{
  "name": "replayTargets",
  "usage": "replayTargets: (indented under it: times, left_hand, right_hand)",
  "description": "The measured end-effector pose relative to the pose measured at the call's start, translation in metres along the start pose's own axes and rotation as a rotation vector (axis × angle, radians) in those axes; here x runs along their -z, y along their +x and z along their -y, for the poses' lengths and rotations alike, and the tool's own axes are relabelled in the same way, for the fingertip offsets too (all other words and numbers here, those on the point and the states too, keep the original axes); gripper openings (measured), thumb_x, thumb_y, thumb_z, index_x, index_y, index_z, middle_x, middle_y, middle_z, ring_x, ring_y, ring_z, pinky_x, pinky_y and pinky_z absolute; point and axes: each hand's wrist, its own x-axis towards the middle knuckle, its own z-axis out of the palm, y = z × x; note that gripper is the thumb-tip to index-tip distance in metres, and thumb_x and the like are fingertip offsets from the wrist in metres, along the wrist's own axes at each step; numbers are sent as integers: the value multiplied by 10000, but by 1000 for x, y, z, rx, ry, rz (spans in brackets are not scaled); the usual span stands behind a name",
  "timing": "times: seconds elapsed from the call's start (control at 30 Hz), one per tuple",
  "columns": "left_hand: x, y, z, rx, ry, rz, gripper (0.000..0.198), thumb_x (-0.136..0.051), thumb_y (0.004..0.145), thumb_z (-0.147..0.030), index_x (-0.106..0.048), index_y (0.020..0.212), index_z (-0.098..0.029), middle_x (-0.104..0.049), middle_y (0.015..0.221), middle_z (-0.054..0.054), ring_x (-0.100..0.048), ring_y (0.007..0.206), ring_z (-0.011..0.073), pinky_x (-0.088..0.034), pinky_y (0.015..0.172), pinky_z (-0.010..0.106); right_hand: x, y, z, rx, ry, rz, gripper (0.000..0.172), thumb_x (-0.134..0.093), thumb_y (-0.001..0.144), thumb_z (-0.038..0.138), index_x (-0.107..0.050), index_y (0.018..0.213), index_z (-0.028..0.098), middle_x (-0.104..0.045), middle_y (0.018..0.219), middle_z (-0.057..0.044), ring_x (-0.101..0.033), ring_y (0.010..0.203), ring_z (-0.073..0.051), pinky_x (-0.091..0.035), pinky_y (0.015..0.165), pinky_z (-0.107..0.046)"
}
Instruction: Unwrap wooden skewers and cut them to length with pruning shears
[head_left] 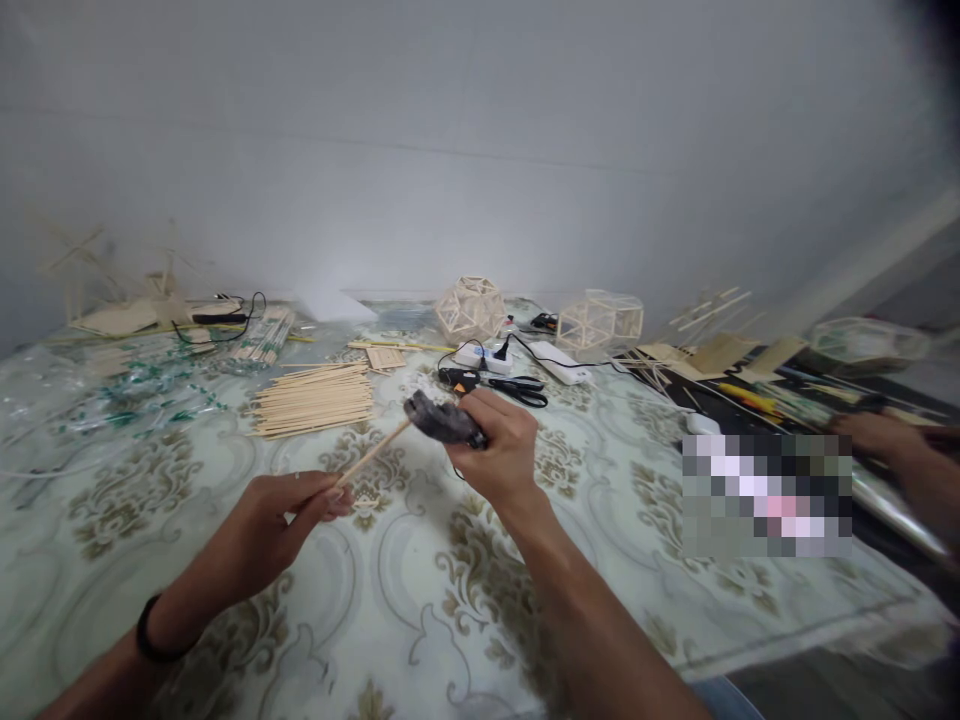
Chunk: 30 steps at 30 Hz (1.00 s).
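Observation:
My left hand point(300, 505), with a black band on its wrist, pinches a thin wooden stick point(375, 452) near its lower end. The stick slants up to the right, and its far end meets the tip of a dark grey pliers-like tool point(442, 418). My right hand point(499, 445) is wrapped round that tool; its handles are mostly hidden in my fist, and blur hides whether its jaws are closed. Behind the left hand lies a pile of similar sticks point(315, 402). Past the right hand are a glue gun point(459, 378) and black-handled scissors point(521, 388).
A power strip point(484, 356) with cables stands behind the glue gun. Stick-built frames point(471, 308) line the wall. Crumpled plastic wrapping point(142, 400) covers the left side of the patterned tablecloth point(405, 600). At the right, another person's hand point(881, 440) works over a dark surface.

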Motion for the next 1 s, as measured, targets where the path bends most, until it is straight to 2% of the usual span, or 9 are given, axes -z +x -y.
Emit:
replayTargets:
  times: [0.1, 0.23, 0.4, 0.47, 0.57, 0.67, 0.8, 1.0]
  left_hand:
    - [0, 1, -1, 81, -115, 59, 343, -538, 1015, -454, -772, 949, -211, -837, 881, 46, -811, 785, 231, -671, 743, 299]
    - [0, 4, -8, 153, -234, 86, 387, -573, 988, -519, -775, 924, -194, -835, 863, 70, -811, 775, 248, -682, 741, 332]
    - [-3, 3, -13, 241, -429, 164, 443, -620, 947, -587, -779, 918, -174, -824, 886, 91, -809, 800, 273, -685, 742, 367]
    - [-6, 1, -11, 267, -494, 194, 441, -635, 942, -585, -781, 924, -170, -817, 904, 93, -810, 805, 275, -685, 735, 365]
    - [-12, -1, -7, 292, -552, 221, 420, -640, 950, -566, -787, 943, -173, -810, 932, 90, -810, 819, 266, -681, 747, 357]
    - [-16, -3, -6, 300, -573, 248, 406, -637, 960, -547, -788, 952, -170, -807, 944, 91, -807, 826, 257, -677, 757, 350]
    - [-17, -3, -8, 306, -569, 288, 380, -642, 965, -514, -787, 963, -163, -808, 943, 96, -804, 844, 256, -672, 775, 347]
    - [-19, -1, -6, 306, -529, 307, 370, -626, 974, -503, -783, 979, -168, -814, 951, 95, -804, 863, 254, -668, 788, 351]
  right_hand:
    - [-4, -2, -7, -107, 9, -45, 279, -605, 765, 141, -400, 596, 226, -432, 566, 44, -391, 517, -114, -286, 520, -260]
    - [-7, -3, -11, -220, 43, -84, 300, -610, 801, 163, -402, 593, 221, -408, 565, 50, -387, 521, -113, -289, 540, -264]
    - [-6, -4, -2, -229, 146, -33, 272, -634, 829, 192, -454, 627, 217, -454, 620, 32, -435, 581, -129, -334, 576, -270]
    - [-7, -5, 4, -300, 248, -9, 298, -650, 861, 241, -475, 622, 213, -466, 608, 31, -438, 578, -128, -355, 579, -272]
    - [-9, -5, 14, -505, 494, 58, 307, -661, 907, 354, -586, 653, 198, -535, 600, 18, -477, 563, -129, -403, 575, -277]
    - [-11, -6, 24, -638, 734, 137, 259, -669, 914, 412, -746, 824, 181, -594, 637, 7, -522, 568, -131, -439, 567, -277]
    - [-11, -9, 32, -694, 876, 174, 261, -704, 906, 416, -806, 1026, 208, -580, 619, 26, -521, 559, -118, -436, 551, -262]
    - [-9, -8, 35, -678, 823, 121, 207, -749, 853, 377, -815, 953, 208, -628, 655, 9, -533, 571, -126, -456, 546, -278]
